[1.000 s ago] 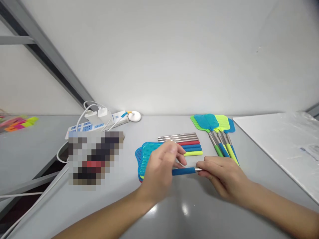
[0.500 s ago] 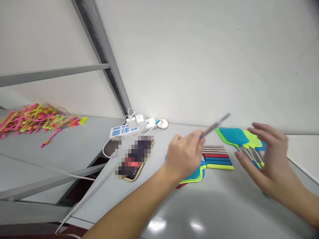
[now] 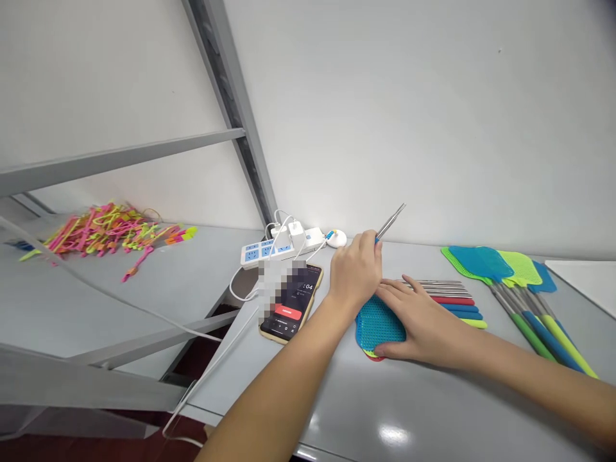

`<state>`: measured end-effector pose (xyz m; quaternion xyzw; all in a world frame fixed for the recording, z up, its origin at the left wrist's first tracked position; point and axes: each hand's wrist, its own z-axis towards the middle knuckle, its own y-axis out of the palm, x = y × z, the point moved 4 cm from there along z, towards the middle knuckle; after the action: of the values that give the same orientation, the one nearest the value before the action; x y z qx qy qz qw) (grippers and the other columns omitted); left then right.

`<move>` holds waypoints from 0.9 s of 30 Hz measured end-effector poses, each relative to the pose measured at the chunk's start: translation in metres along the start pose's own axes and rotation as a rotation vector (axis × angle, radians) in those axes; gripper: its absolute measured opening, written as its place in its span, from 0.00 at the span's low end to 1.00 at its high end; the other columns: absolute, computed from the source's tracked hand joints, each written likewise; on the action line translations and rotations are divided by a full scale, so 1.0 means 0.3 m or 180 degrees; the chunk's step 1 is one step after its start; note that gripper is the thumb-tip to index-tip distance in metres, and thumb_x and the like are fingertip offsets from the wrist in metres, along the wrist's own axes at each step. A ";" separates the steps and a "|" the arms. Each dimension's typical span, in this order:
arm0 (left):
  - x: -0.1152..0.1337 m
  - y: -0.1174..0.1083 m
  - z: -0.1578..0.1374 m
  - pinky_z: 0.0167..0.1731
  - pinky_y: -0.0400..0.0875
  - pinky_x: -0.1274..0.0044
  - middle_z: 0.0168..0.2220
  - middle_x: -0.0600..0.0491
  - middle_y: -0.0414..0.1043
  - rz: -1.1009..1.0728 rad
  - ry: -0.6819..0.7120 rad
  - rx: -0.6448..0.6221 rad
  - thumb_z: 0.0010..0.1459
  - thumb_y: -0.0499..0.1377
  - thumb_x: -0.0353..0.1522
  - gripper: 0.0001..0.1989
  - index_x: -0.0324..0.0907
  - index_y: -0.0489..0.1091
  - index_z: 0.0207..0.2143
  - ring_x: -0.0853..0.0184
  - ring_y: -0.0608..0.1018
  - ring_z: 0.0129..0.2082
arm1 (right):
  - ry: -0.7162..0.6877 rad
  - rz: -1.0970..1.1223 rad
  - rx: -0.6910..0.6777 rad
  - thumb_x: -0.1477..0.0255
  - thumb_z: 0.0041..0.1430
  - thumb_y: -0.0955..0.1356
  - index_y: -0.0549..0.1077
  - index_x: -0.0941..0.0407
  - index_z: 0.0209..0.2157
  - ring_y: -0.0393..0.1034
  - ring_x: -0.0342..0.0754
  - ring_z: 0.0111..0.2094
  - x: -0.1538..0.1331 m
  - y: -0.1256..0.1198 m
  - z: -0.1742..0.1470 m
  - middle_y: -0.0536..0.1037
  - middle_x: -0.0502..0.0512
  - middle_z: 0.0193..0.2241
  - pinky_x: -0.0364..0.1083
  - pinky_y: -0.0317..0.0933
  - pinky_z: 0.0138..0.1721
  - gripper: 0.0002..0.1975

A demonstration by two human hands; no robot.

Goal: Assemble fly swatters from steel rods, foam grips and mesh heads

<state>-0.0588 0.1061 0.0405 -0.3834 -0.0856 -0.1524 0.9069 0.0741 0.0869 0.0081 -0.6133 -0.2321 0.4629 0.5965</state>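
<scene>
My left hand [image 3: 355,273] is closed around a telescopic fly swatter handle [image 3: 391,222]; its thin metal rod points up and right, with a bit of blue showing at the fist. My right hand [image 3: 418,321] lies with fingers spread over a blue mesh fly swatter head [image 3: 380,326], on top of a stack with yellow-green and red edges. Beyond the right hand, several separate metal rods with red, blue and yellow grips [image 3: 464,309] lie side by side, partly covered. The lower end of what the left hand holds is hidden.
More fly swatters [image 3: 524,301] lie fanned out at the right, near a white sheet [image 3: 587,279]. A phone [image 3: 293,305], a power strip [image 3: 283,247] with cables and a white round device [image 3: 336,239] are left of my hands. Colourful plastic pieces [image 3: 106,231] lie beyond the grey frame [image 3: 240,109].
My right hand has come left and down from the air onto the swatter stack. My left hand still grips the handle, now lower beside the stack. The view has shifted left.
</scene>
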 end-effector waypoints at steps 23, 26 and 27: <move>0.101 0.005 -0.078 0.30 0.65 0.79 0.30 0.55 0.70 -0.2217 -0.0711 0.0103 0.69 0.46 0.37 0.11 0.42 0.63 0.45 0.71 0.72 0.28 | 0.0392 0.0533 0.1024 0.71 0.60 0.68 0.75 0.49 0.37 0.73 0.48 0.28 -0.052 -0.203 -0.291 0.78 0.50 0.31 0.46 0.68 0.27 0.04; 0.212 0.022 -0.156 0.27 0.63 0.80 0.27 0.57 0.66 -0.2879 -0.0780 -0.0423 0.69 0.46 0.38 0.12 0.42 0.64 0.45 0.73 0.68 0.25 | 0.1176 0.1163 0.2045 0.67 0.55 0.71 0.75 0.48 0.33 0.71 0.50 0.22 0.088 -0.275 -0.435 0.76 0.49 0.24 0.47 0.65 0.20 0.02; 0.248 0.031 -0.189 0.26 0.61 0.80 0.27 0.58 0.65 -0.3189 -0.0895 -0.0701 0.69 0.46 0.39 0.13 0.42 0.65 0.45 0.73 0.66 0.24 | 0.1323 0.1458 0.2527 0.65 0.56 0.70 0.74 0.47 0.32 0.69 0.50 0.19 0.144 -0.293 -0.481 0.74 0.48 0.21 0.48 0.63 0.16 0.02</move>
<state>0.0164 0.0556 0.0152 -0.4053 -0.3624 -0.5221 0.6571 0.2395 0.0642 0.0585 -0.4535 0.2261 0.5025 0.7005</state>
